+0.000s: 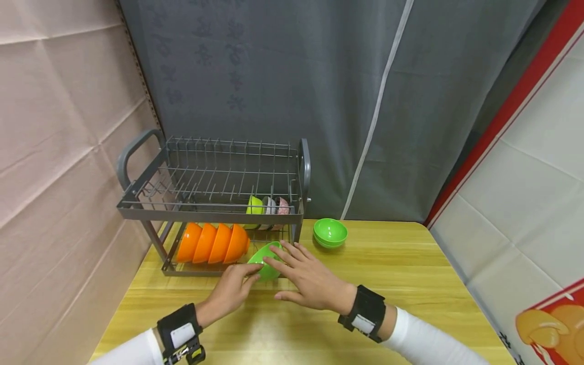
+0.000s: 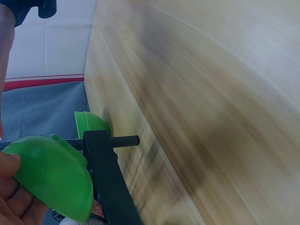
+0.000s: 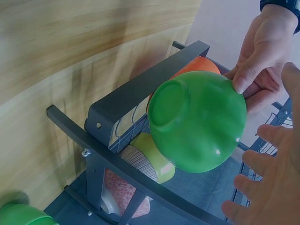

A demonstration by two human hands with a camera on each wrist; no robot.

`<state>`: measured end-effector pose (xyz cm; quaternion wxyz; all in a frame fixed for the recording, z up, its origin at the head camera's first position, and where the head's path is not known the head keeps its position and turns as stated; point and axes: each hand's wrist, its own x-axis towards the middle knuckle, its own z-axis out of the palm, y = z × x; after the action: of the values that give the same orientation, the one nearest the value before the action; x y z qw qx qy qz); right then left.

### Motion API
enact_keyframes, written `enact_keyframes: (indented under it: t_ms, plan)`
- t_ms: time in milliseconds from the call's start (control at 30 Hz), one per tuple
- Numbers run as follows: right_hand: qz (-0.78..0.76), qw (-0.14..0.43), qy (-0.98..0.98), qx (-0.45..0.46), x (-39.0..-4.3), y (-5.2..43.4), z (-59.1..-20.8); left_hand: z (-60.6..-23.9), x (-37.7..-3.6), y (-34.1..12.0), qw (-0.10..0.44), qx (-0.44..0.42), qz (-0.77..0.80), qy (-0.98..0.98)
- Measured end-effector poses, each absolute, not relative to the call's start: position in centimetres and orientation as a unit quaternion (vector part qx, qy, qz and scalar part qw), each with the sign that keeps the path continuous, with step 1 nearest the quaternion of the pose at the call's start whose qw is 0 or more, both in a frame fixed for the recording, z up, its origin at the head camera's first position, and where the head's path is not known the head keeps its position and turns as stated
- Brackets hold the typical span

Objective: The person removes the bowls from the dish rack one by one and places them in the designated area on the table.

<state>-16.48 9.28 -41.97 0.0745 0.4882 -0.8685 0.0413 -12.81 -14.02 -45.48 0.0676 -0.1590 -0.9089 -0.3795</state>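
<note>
My left hand pinches a green bowl by its rim, thumb on the outside. Tilted on its side, the bowl shows its round foot in the right wrist view. It is held at the front of the lower tier of a grey two-tier dish rack. Beside it, my right hand has its fingers straight and spread, holding nothing; in the right wrist view its fingertips lie apart from the bowl. Several orange bowls lean in a row on the lower tier, left of the green bowl.
Behind, on the lower tier, stand a lime bowl, a striped bowl and a pink patterned bowl. Stacked green bowls sit on the wooden table right of the rack. A grey curtain hangs behind.
</note>
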Motion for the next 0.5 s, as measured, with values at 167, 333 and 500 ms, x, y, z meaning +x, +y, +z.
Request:
enact_keyframes:
  t_ms: [167, 333, 500]
  plan:
    - [0.031, 0.075, -0.868, 0.491, -16.37, 9.22, -41.75, -45.17, -12.62, -14.19, 0.075, -0.177, -0.363, -0.912]
    - [0.03, 0.074, -0.865, 0.495, -16.22, 9.23, -41.55, -44.87, -12.37, -14.47, 0.084, -0.209, -0.346, -0.911]
    - [0.038, 0.072, -0.864, 0.497, -16.02, 9.41, -41.3, -44.61, -11.97, -14.72, 0.103, -0.242, -0.315, -0.912]
